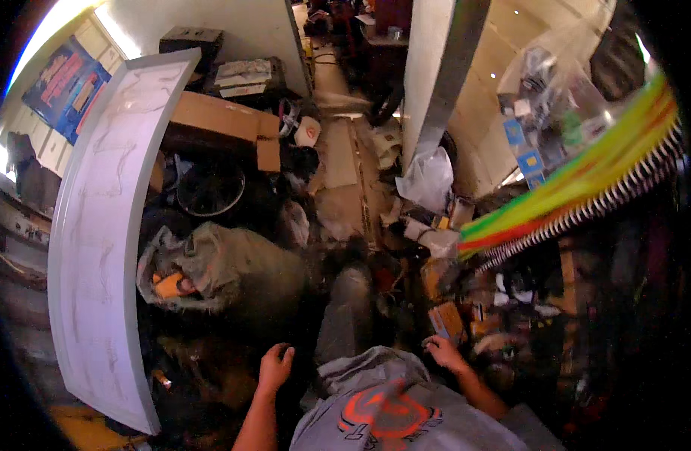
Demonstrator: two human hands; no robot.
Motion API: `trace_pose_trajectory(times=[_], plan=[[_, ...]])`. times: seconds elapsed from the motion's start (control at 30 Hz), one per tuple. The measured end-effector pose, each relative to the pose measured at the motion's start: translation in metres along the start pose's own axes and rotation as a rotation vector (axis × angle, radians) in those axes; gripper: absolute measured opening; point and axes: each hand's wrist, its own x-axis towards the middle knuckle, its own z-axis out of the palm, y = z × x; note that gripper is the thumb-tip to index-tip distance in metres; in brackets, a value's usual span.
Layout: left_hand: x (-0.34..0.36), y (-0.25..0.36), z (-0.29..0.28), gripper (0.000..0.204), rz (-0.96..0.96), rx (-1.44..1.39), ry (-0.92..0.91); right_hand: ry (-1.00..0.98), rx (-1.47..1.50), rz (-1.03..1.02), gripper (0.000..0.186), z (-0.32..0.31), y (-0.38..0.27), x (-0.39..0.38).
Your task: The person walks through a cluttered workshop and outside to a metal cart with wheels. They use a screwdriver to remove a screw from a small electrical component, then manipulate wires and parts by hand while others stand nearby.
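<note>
My left hand (275, 367) hangs beside my left thigh, its fingers loosely bent and nothing visible in it. A large grey-green cloth sack (236, 259) stands ahead of it, with an orange item (170, 286) showing in its mouth. On the other side, my right hand (442, 352) is held low by my hip, fingers slightly apart and partly curled, with no object visible in it. Nearest to it is a small orange-and-blue box (446, 322) among loose clutter. Neither hand appears to touch anything.
A long white panel (105, 218) leans on the left near a cardboard box (214, 120) and a round bin (210, 188). A littered passage (336, 158) runs ahead to a doorway. On the right, a yellow-green-red strip with a coiled spring (578, 177) juts across near plastic bags (428, 179).
</note>
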Motion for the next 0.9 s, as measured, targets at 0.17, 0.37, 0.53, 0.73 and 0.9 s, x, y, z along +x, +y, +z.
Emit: trace_pose_trajectory(times=[0.17, 0.37, 0.53, 0.73, 0.9], plan=[[0.171, 0.039, 0.045, 0.041, -0.012, 0.201, -0.310, 0.265, 0.123, -0.046, 0.035, -0.055, -0.011, 0.129], [0.435, 0.107, 0.071, 0.052, 0.002, -0.155, -0.279, 0.210, -0.048, -0.058, 0.045, -0.109, -0.339, 0.330], [0.568, 0.373, 0.062, 0.059, -0.760, -1.404, -0.465, 0.388, -0.037, -0.874, 0.047, -0.135, -0.590, 0.456], [0.735, 0.468, -0.064, 0.047, -0.056, -1.073, -0.207, 0.096, -0.668, -0.442, 0.043, -0.208, -0.601, 0.615], [0.852, 0.549, -0.145, 0.036, -0.144, -0.539, 0.079, 0.399, -0.221, -0.262, 0.044, -0.324, -0.667, 0.683]])
